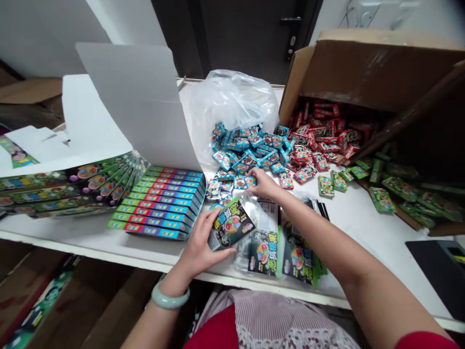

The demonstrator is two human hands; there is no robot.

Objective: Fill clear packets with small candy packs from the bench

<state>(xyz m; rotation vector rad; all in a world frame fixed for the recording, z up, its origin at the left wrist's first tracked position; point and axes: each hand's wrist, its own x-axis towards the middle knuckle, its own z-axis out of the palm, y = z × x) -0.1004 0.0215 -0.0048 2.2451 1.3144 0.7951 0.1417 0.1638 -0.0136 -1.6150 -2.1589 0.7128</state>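
Note:
My left hand (199,247), a pale green bangle on its wrist, holds a black and green printed plastic pouch (231,224) tilted above the table. Its thumb lies along the lower edge, with the fingers behind and at the side. Beyond the pouch, my right hand (263,184) has its fingers closed on a small blue printed box (244,182) at the near edge of a pile of similar blue boxes (250,145). More black printed pouches (264,252) lie on the table below my right forearm. Purple and white small boxes (213,189) sit just left of that blue box.
An open display carton (156,203) with rows of coloured boxes stands at left, beside stacked printed cartons (72,184). Behind the blue pile is a clear plastic bag (236,94). Red boxes (319,131) spill from a cardboard box (348,68); green boxes (381,199) lie at right.

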